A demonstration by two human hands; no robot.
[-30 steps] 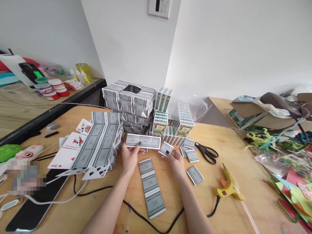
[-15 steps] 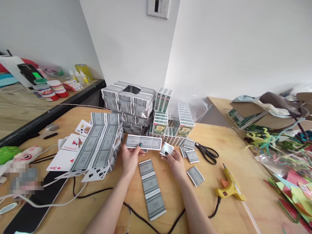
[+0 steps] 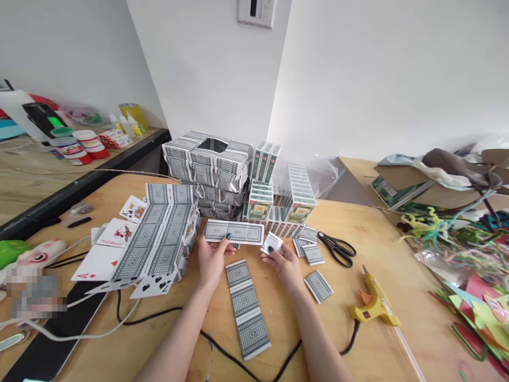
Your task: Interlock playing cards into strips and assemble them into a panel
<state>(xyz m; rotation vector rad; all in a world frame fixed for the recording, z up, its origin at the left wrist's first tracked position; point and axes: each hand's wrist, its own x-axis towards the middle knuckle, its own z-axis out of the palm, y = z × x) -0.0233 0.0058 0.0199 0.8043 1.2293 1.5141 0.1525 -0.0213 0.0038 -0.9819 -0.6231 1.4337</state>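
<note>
My left hand [image 3: 212, 257] grips a strip of joined playing cards [image 3: 234, 232], patterned backs up, between thumb and fingers. In my right hand [image 3: 282, 262] is a small folded playing card [image 3: 272, 244], held close to the strip's right end. Below them on the table lies another card strip [image 3: 247, 310] of three panels. Several folded cards [image 3: 314, 253] lie right of my right hand, with a single one [image 3: 318, 286] nearer me. To the left stands a long structure built of cards [image 3: 159, 233], with loose face-up cards [image 3: 117, 233] beside it.
Card-covered boxes [image 3: 207, 164] are stacked at the back, beside boxed card decks [image 3: 300, 199]. Black scissors [image 3: 337, 249] and a yellow glue gun [image 3: 376, 302] lie at right; its black cord [image 3: 222, 345] crosses the front. Paper scraps [image 3: 483, 307] and pipe cleaners [image 3: 457, 233] crowd the right edge.
Both hands keep their hold on the strip and the folded card, almost still. The whole view has shifted slightly.
</note>
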